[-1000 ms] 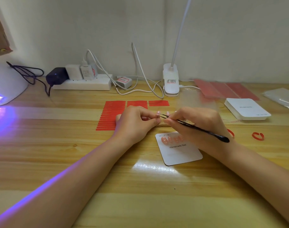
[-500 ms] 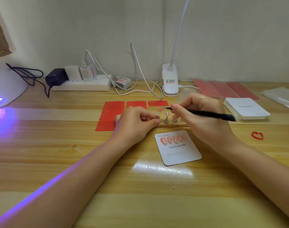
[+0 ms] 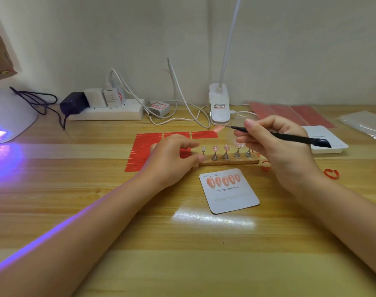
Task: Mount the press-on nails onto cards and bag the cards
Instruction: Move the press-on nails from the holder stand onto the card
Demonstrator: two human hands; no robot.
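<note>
Both forearms bare, no sleeves; left hand (image 3: 172, 159) & right hand (image 3: 277, 151) w/ short unpainted nails.

The left hand (image 3: 172, 159) covers part of the red strip sheet (image 3: 144, 151) and the near end of the wooden nail stand (image 3: 230, 160). Small print atop the card (image 3: 230, 191) is unreadable. UV lamp (image 3: 9, 116) cut off at frame left.

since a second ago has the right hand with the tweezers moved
Yes. The right hand has lifted the tweezers off the wooden stand, up toward the lamp clip.
</note>
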